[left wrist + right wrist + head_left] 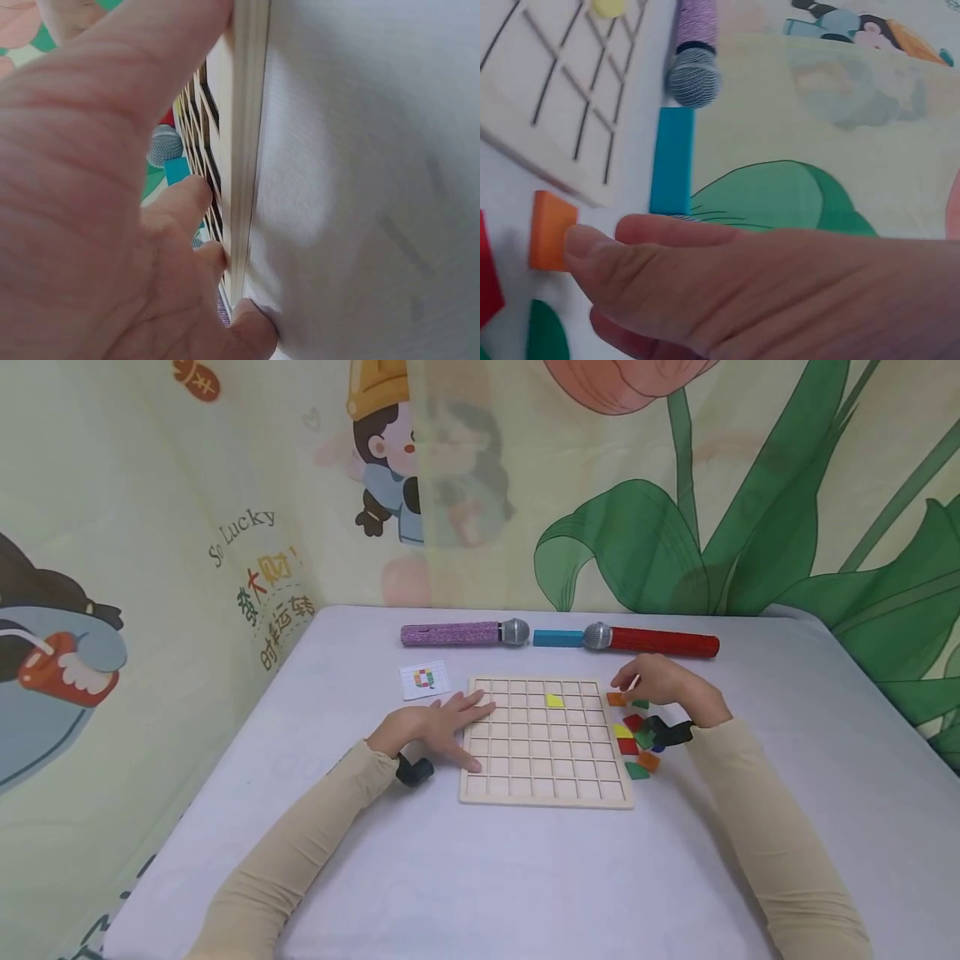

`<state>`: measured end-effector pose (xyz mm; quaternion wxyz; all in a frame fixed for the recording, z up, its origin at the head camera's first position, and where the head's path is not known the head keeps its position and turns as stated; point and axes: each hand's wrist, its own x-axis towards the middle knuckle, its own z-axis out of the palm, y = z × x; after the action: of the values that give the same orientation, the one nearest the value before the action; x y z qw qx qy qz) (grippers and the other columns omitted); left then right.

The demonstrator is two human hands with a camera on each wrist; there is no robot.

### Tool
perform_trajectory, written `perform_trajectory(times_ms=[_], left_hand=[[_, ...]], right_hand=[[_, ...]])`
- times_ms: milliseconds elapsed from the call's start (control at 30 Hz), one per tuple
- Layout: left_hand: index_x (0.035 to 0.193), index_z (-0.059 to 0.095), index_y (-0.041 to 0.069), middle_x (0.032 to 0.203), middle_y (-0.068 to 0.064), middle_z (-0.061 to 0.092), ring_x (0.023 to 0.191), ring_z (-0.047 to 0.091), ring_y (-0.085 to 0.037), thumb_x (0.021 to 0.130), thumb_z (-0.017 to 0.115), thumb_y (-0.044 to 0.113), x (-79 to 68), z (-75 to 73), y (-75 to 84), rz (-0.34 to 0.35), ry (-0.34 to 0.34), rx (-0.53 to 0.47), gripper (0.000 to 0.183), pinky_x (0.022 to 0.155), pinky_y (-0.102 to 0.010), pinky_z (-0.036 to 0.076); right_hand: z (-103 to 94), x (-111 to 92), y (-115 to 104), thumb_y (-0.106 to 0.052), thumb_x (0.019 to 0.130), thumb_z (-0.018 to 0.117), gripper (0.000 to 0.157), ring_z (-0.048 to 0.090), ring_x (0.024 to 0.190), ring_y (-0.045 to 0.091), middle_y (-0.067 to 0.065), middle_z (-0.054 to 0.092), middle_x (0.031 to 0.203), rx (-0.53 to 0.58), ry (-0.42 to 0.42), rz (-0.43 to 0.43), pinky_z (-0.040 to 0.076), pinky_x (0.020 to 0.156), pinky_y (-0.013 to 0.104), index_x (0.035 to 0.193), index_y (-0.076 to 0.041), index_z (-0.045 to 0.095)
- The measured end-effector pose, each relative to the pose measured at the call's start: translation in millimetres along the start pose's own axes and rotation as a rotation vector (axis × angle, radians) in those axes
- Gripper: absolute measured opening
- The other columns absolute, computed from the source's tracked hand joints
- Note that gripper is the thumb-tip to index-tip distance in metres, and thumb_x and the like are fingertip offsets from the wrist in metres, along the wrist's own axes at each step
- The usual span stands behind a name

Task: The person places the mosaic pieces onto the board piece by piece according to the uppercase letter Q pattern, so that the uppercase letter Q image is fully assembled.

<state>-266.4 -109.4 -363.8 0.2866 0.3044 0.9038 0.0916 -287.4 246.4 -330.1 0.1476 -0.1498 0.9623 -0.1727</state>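
- Beside the right rim of the grid board (546, 804), in the head view, an orange tile (614, 699) lay just under the fingertips of the right hand (666, 681), which was far the nearer; the left hand (435, 728) was across the board. The tile looked too squat to show a clear long axis.
- Head view, too: the left hand's fingers were spread over the board's left side, grasping nothing. One yellow tile (554, 701) sat on the grid.
- Left wrist view: the thumb crossed the rim, two fingertips met the grid side and another showed at the edge by the white cloth (375, 180). No tile was in that hand.
- Right wrist view: the orange tile was right at the thumb tip, near the board's corner. The fingers were loosely bent and seemed unclenched, with nothing visibly gripped; whether the thumb touched the tile, I could not tell.
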Motion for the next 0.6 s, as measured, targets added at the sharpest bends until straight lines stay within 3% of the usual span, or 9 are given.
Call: perform_trajectory(times_ms=[300,600], left_hand=[[0.159,0.002,0.023,0.165,-0.005,-0.012,0.150,-0.013,-0.033,0.085,0.068,0.054,-0.5,0.3,-1.6,0.003,0.000,0.004,0.103,0.121,-0.053,-0.004],[0.159,0.003,0.024,0.165,-0.005,-0.012,0.150,-0.013,-0.033,0.085,0.068,0.054,-0.8,-0.3,-0.7,0.006,0.004,-0.001,0.103,0.121,-0.053,-0.005]], right_hand=[[18.1,15.5,4.7,-0.006,0.085,0.072,0.039,0.055,0.102,0.033,0.020,0.062,0.114,0.003,-0.007,0.078,0.057,0.081,0.039,0.123,0.000,0.064],[16.4,14.1,2.0,-0.019,0.083,0.075,0.042,0.058,0.093,0.027,0.016,0.063,0.107,-0.060,-0.016,0.099,0.057,0.076,0.035,0.120,-0.001,0.064]])
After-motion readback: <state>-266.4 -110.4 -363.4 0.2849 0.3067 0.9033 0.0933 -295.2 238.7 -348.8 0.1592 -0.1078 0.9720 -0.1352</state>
